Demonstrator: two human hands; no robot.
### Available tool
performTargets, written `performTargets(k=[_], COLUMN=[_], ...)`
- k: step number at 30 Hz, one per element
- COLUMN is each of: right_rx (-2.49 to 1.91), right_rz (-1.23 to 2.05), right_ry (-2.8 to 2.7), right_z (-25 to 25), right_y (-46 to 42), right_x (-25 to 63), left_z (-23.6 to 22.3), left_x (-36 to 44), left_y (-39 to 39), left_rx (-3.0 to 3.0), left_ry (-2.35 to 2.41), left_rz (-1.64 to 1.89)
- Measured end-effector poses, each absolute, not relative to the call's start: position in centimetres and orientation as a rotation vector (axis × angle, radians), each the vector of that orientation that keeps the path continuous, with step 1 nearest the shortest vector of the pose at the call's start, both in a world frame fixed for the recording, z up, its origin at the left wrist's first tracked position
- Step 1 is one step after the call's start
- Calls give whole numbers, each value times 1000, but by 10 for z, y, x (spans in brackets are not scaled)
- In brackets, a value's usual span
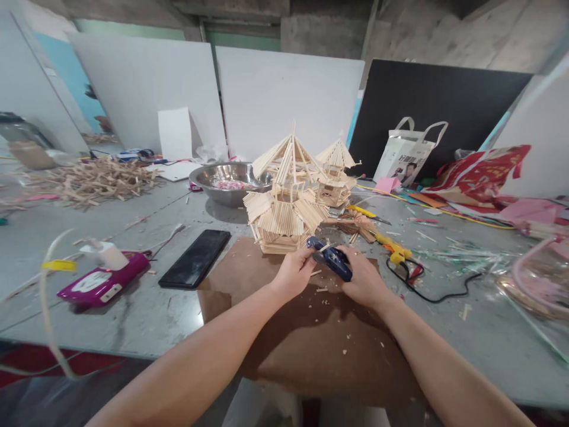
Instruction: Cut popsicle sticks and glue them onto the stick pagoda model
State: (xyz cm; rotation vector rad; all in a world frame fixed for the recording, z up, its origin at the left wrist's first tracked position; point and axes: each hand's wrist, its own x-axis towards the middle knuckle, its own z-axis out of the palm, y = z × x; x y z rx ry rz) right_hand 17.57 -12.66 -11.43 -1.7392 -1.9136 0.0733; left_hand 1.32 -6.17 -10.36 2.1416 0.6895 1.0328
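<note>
My right hand (363, 277) is wrapped round the dark blue handles of a small pair of cutting pliers (340, 265), its head pointing up and left. A short pale wooden stick (326, 247) lies at the head of the pliers. Just left of it, my left hand (293, 274) is closed in a pinch on the stick, its fingertips close to the pliers. Directly beyond both hands stands a pavilion model (284, 219) built of thin wooden sticks, with a peaked open-ribbed roof. Brown board (284, 332) lies under my hands, with small stick offcuts scattered on it.
A second stick pavilion (335, 160) and a metal bowl (231, 184) stand behind. Left are a black phone (195, 259), a purple power strip (104, 279) and a stick pile (95, 181). Right are a yellow glue gun (398, 252) with black cord and a white bag (403, 155).
</note>
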Motion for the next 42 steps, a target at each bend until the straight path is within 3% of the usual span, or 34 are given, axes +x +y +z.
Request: performTargets(k=[42], right_rx=[-1894], right_rz=[105], right_ry=[-1888], right_z=[-109], right_y=[-130], right_x=[166], left_z=[-113], left_x=[16], left_y=[-57], left_rx=[2143], left_ry=[699], left_rz=[1005])
